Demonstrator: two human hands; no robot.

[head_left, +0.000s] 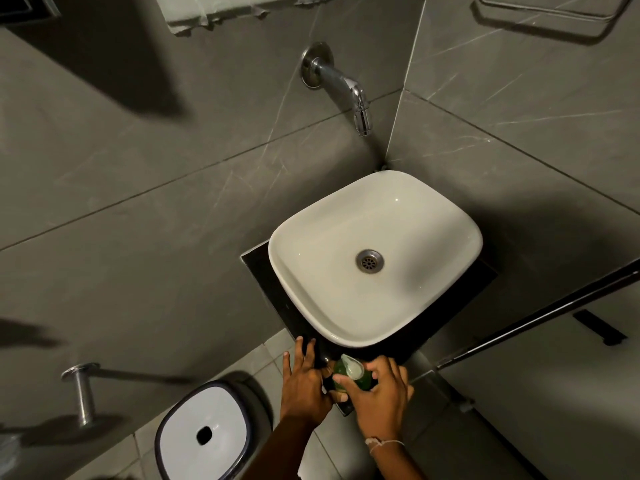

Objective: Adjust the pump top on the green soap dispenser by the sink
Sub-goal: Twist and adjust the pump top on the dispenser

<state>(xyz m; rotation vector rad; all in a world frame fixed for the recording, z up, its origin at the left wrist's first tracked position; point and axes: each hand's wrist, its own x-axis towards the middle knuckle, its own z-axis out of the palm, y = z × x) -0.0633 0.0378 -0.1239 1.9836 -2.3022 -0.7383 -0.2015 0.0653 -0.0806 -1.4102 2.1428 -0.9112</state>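
Right hand (379, 396) wraps green soap dispenser (353, 375); left hand (304, 382) steadies it, fingers spread; pump top (352, 366) apparently mid-adjustment, final seating not yet evident

My black counter slab (273, 292) juts from the grey tiled corner, carrying the white basin (346, 306), which covers most of it. On the slab's near corner, just beside the basin's front rim, stands the green soap dispenser (362, 381), my hands cupped round it.
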